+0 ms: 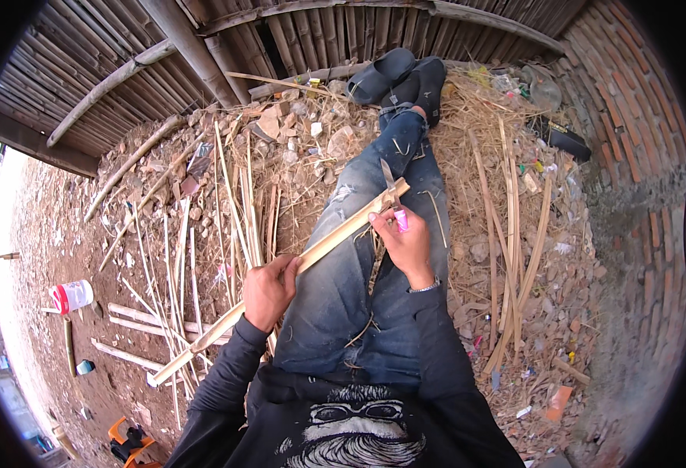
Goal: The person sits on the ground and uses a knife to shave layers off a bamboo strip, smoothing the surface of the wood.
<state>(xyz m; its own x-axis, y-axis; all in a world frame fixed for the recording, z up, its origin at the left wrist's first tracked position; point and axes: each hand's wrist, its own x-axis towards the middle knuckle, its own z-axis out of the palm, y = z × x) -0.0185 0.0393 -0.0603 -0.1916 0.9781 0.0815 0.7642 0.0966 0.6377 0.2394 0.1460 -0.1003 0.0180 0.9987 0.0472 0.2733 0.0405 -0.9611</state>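
Note:
A long, pale split bamboo strip (335,239) lies slantwise over my legs in worn jeans, its far end above my knees. My left hand (269,293) is closed round its middle, thumb along the top. In my right hand (409,246) is a knife (388,173) with pink on its handle. The blade points away from me and crosses the strip near its far end. My right thumb and fingertips are close against the strip's edge there; whether they also grip it, I cannot tell.
Thin bamboo strips (237,210) lie on the rubble at my left, more strips (510,265) at my right. A brick wall (631,101) rises on the right, a bamboo wall (311,39) ahead. A white and red bucket (77,296) stands far left, an orange object (128,444) lower left.

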